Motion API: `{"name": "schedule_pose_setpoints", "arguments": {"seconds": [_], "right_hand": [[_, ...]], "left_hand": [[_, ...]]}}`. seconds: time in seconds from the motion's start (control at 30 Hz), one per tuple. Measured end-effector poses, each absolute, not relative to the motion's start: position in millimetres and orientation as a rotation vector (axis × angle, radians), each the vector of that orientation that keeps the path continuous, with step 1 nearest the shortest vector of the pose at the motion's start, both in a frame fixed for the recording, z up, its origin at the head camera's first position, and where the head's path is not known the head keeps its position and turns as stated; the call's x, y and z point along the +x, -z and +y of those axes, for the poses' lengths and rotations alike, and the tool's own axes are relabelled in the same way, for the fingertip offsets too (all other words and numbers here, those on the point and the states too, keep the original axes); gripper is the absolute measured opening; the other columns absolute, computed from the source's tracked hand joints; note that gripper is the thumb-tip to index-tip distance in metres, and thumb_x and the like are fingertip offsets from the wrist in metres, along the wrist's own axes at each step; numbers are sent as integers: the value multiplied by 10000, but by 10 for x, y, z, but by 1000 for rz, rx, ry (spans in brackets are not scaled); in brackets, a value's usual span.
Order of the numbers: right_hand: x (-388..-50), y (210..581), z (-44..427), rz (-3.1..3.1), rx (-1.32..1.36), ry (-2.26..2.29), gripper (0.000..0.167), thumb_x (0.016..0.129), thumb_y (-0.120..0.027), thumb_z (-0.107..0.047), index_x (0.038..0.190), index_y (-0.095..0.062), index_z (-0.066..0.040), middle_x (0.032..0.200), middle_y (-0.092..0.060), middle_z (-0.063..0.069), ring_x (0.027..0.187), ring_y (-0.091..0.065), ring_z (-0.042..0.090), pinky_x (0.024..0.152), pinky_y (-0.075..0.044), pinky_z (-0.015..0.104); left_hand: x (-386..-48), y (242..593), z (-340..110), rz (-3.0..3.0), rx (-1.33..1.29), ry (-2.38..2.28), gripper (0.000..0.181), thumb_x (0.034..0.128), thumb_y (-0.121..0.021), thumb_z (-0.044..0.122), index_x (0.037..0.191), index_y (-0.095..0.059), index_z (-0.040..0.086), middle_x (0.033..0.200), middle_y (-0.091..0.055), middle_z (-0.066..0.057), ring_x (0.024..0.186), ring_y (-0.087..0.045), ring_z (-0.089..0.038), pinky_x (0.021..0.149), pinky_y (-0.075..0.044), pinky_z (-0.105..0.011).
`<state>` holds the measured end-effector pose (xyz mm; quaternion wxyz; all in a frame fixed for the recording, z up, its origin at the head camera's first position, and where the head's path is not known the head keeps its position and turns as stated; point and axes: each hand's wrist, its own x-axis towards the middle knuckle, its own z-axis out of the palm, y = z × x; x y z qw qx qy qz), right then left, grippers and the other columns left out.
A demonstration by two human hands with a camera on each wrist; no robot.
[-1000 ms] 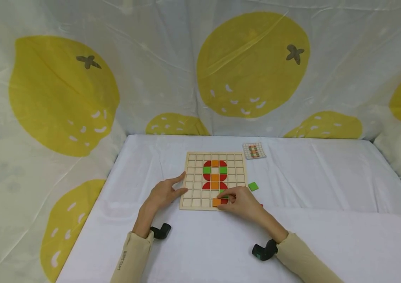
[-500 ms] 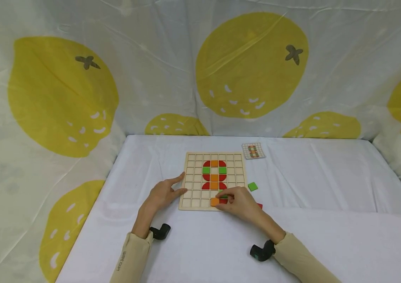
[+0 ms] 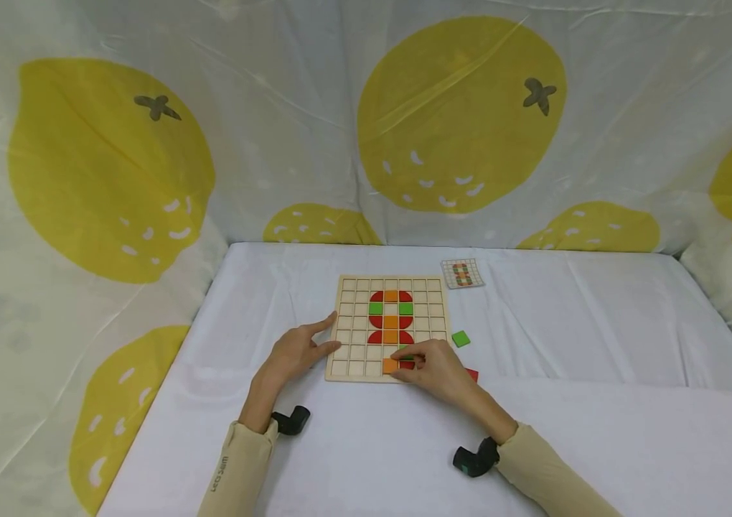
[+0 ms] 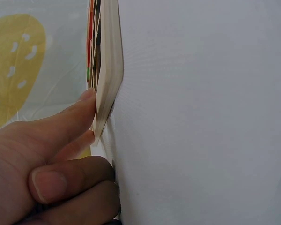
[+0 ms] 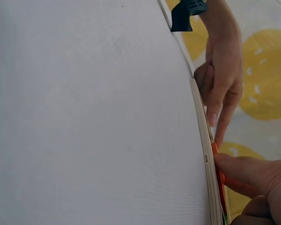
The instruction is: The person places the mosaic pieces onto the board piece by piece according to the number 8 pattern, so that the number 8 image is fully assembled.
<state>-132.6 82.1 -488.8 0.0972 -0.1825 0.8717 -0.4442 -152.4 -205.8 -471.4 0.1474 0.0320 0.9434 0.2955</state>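
A wooden grid board [image 3: 356, 310] lies on the white-covered table, with red, orange and green tiles forming a pattern in its middle columns. My left hand [image 3: 291, 354] rests at the board's left edge, thumb and index finger spread and touching the rim. In the left wrist view, that hand's thumb [image 4: 68, 117] lies against the wooden edge and other fingers are bent below. My right hand [image 3: 440, 368] pinches an orange square tile [image 3: 390, 366] at a bottom-row cell, beside a red tile [image 3: 407, 365]. Its fingers partly cover a green tile [image 3: 407, 356] just above.
Right of the board lies a loose green tile [image 3: 461, 338]. A red piece [image 3: 472, 375] shows partly behind my right hand. A small pattern card [image 3: 463, 273] sits off the board's far right corner. A lemon-print cloth [image 3: 314, 129] hangs behind the table.
My right hand has shifted very slightly left with the orange tile, which sits at the bottom-row cell. More of the red piece behind that hand shows. The left hand keeps its place on the board.
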Motion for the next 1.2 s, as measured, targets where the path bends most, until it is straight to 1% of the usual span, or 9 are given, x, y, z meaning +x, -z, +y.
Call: {"name": "schedule_pose_setpoints", "arguments": {"seconds": [0.2,0.3,0.37,0.5,0.57,0.67,0.73,0.93,1.2], "right_hand": [[-1328,4884,826,2593,-547,1302,227,820,-891,-210,1025,-836,-132,522,-332,-74,502,-263,47,507,-200,197],[-1327,4896,835,2589,-560,1301,234,816,-895,-213,1028,-839,-132,518,-343,-77,499,-270,40,503,-202,192],[-1326,4900,841,2583,-555,1309,237,812,-897,-212,1029,-842,-134,518,-346,-83,498,-278,35,504,-205,188],[-1319,4903,846,2574,-536,1321,223,819,-889,-208,1027,-845,-140,519,-341,-91,498,-284,32,507,-214,185],[-1310,4903,845,2578,-529,1320,208,827,-882,-206,1025,-846,-151,519,-340,-91,498,-288,35,509,-217,189],[-1293,4906,836,2591,-537,1302,205,840,-872,-209,1039,-845,-168,521,-334,-88,506,-294,35,520,-220,191],[-1283,4900,829,2590,-545,1293,212,847,-868,-223,1053,-843,-180,521,-340,-90,509,-303,33,521,-223,192],[-1345,4788,942,2583,-531,1323,230,874,-846,-234,1086,-832,-147,532,-298,-76,503,-282,68,498,-216,208],[-1570,4652,1498,2651,-470,1201,262,882,-829,-182,1124,-806,-85,562,-282,-62,517,-264,90,501,-225,219]], "left_hand": [[-1534,4701,-2047,2716,96,-848,689,984,-700,404,1592,-412,254,703,-594,-57,637,-457,-142,596,-384,-293],[-1534,4700,-2044,2715,96,-854,688,986,-700,396,1593,-411,250,704,-602,-74,631,-448,-141,592,-380,-293],[-1529,4706,-2044,2724,105,-855,684,986,-700,392,1590,-418,239,763,-657,-100,643,-466,-141,606,-390,-292],[-1520,4721,-2044,2749,132,-848,676,988,-698,388,1583,-432,213,993,-750,-172,696,-521,-145,655,-420,-292],[-1515,4727,-2046,2752,142,-849,674,989,-695,388,1583,-433,202,1024,-752,-184,704,-528,-150,664,-424,-294],[-1512,4724,-2045,2746,134,-847,679,989,-694,393,1586,-427,208,943,-743,-166,688,-517,-151,653,-417,-294],[-1512,4720,-2047,2736,126,-846,685,991,-692,397,1591,-417,214,856,-716,-146,669,-501,-153,639,-408,-296],[-1517,4705,-2062,2742,113,-834,685,991,-691,398,1591,-415,218,919,-728,-134,700,-524,-155,661,-420,-295],[-1525,4705,-2052,2731,132,-844,686,992,-691,394,1591,-414,207,872,-713,-127,687,-507,-158,655,-410,-295]]}}
